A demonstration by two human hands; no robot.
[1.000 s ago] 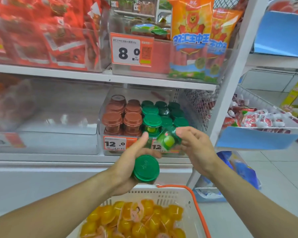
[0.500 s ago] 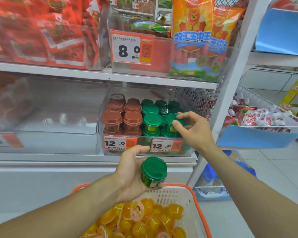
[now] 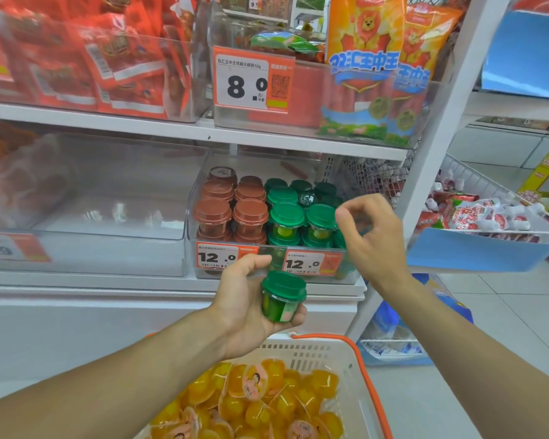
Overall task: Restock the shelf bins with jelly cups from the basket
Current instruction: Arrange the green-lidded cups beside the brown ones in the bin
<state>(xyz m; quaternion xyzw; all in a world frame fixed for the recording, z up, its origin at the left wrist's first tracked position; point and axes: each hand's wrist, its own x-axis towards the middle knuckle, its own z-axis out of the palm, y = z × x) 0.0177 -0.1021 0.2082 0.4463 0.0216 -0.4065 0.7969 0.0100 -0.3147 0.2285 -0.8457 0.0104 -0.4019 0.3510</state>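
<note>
My left hand (image 3: 246, 307) grips a green-lidded jelly cup (image 3: 282, 296) upright, just below the front of the clear shelf bin (image 3: 260, 267). That bin holds stacked brown-lidded cups (image 3: 229, 213) on its left and green-lidded cups (image 3: 301, 217) on its right. Beside the bin's right front corner hovers my right hand (image 3: 373, 236), fingers loosely curled and holding nothing, close to the front green cup (image 3: 320, 221). The white basket with an orange rim (image 3: 363, 372) sits below, filled with several orange jelly cups (image 3: 257, 403).
An empty clear bin (image 3: 108, 223) stands left of the jelly bin. The shelf above carries red snack packs (image 3: 86, 58) and a bin of sausage bags (image 3: 365, 74). A white upright post (image 3: 438, 137) rises at the right, with a wire basket of candies (image 3: 488, 223) beyond it.
My right hand set its green cup on the front right stack in the bin and let go, drawing back slightly. The left hand still holds its cup, a little higher.
</note>
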